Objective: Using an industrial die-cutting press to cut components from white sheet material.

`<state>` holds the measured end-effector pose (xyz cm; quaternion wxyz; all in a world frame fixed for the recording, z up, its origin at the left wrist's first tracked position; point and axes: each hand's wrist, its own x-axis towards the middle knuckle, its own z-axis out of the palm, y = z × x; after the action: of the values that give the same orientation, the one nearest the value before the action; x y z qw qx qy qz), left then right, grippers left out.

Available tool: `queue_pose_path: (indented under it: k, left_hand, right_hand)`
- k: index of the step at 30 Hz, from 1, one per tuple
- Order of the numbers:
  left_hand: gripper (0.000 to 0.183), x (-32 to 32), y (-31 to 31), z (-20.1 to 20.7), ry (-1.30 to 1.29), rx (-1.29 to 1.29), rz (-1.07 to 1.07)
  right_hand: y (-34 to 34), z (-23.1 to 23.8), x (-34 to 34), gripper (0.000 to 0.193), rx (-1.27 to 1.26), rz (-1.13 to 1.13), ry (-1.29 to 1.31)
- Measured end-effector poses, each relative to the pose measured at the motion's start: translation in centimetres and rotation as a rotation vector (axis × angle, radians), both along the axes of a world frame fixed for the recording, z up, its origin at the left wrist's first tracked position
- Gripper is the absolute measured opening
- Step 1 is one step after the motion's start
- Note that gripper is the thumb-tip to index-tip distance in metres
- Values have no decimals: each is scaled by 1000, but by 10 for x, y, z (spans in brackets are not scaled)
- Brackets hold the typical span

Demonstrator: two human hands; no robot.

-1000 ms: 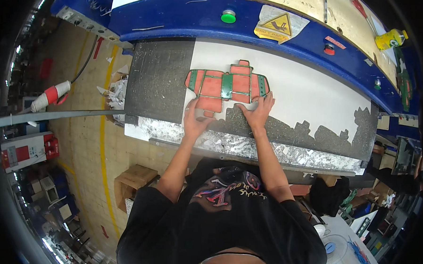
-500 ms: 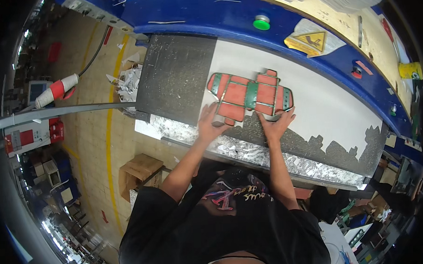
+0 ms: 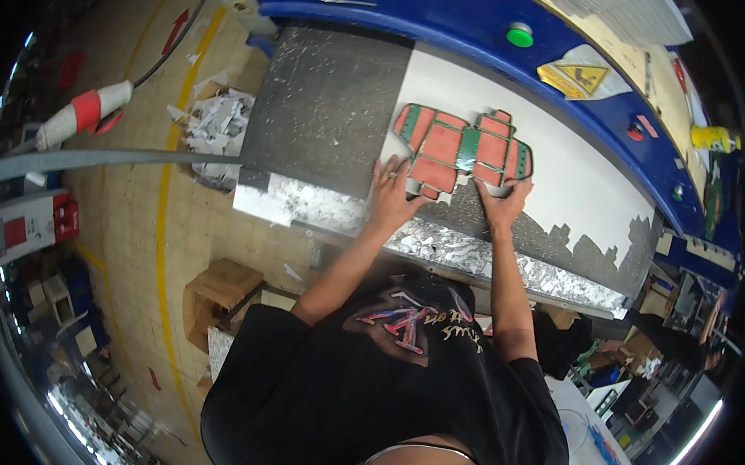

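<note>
A cutting die (image 3: 436,151) with red padding, green parts and thin dark edges lies flat on a white sheet (image 3: 577,165). My left hand (image 3: 393,197) grips its near left edge, fingers along the side and thumb by the lower tab. At the near right edge, my right hand (image 3: 505,203) holds the die between thumb and fingers. The sheet rests on a dark, scuffed cutting board (image 3: 333,93). Along the sheet's near side runs a jagged cut-out outline, and part of the die's rim is hidden under my fingers.
Beyond the board, a blue machine beam (image 3: 430,22) carries a green button (image 3: 519,35), a red button (image 3: 635,131) and a yellow warning label (image 3: 583,75). A box of white scraps (image 3: 218,127) stands at the left, above a cardboard box (image 3: 221,289). A grey bar (image 3: 112,159) juts in.
The whole view has shifted and turned slightly, so the bench sits further right and higher. The die and both hands keep nearly the same place on the sheet.
</note>
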<state>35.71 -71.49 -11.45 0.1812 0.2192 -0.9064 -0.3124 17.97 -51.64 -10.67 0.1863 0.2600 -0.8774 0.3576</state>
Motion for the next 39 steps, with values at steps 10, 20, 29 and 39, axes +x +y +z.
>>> queue_pose_path:
  k: [10,20,29,39]
  left_hand:
    - [91,-1,-24,-11,162,19,-122]
    - [90,-2,-23,-16,222,2,-139]
    - [90,-2,-21,-9,210,66,-80]
    - [89,1,-22,-7,253,35,-64]
  right_hand:
    - [-2,-1,-2,64,-2,-9,-41]
    - [0,0,-2,66,55,-3,-14]
    - [3,-9,-1,67,-8,-5,-54]
    - [4,-15,-1,69,93,-61,-139]
